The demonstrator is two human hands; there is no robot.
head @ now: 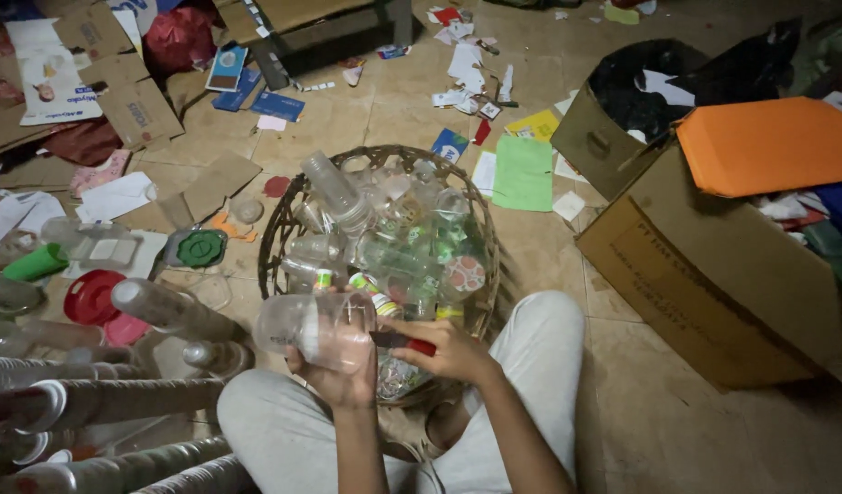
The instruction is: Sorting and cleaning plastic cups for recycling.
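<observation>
Clear cup (313,331) in left hand (340,373) (basket rim (276,229) near).

Clear plastic cup (313,331) on its side; red-handled knife (404,343) against it.

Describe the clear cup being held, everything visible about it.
The cup looks like thin clear plastic, empty as far as shows, lying on its side with the rim toward the left. The left hand grips it from below, over the lap in front of the basket. The right hand holds a red-handled tool against it.

Stacked cups (91,476) cut off at left edge.
</observation>
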